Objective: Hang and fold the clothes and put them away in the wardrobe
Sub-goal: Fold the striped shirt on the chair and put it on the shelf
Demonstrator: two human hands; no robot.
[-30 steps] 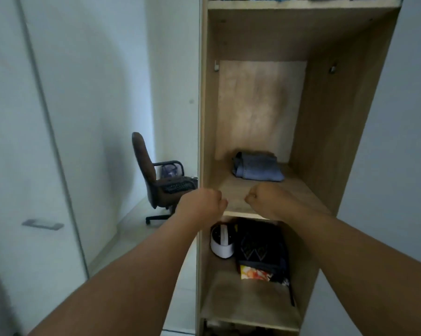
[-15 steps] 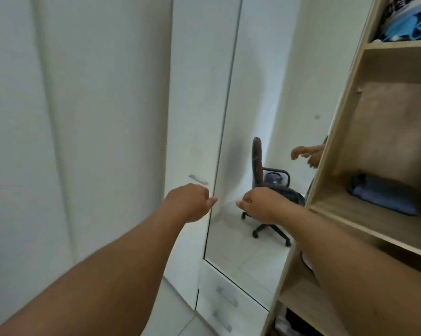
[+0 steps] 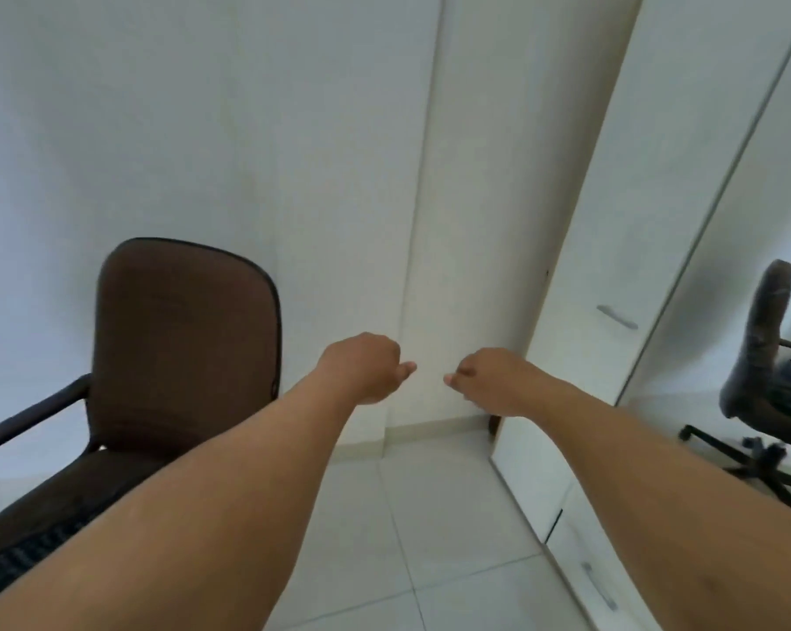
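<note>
My left hand [image 3: 362,366] and my right hand [image 3: 489,380] are stretched out in front of me at about the same height, a short gap between them. Both have the fingers curled into loose fists and hold nothing. No clothes are in sight. The white wardrobe door [image 3: 612,248] with a metal handle [image 3: 616,317] stands to the right of my right hand. Its mirror panel [image 3: 748,311] fills the far right edge. The open shelves are out of view.
A brown office chair [image 3: 180,339] with black armrests stands at the left, close under my left forearm. Its reflection [image 3: 767,366] shows in the mirror. White walls meet in a corner ahead. Pale floor tiles [image 3: 430,539] lie below, and a drawer handle [image 3: 600,585] sits low right.
My view has swung left, away from the wooden shelves with the folded blue garment, to the room corner and the chair. Both hands stay curled and empty in front of me.
</note>
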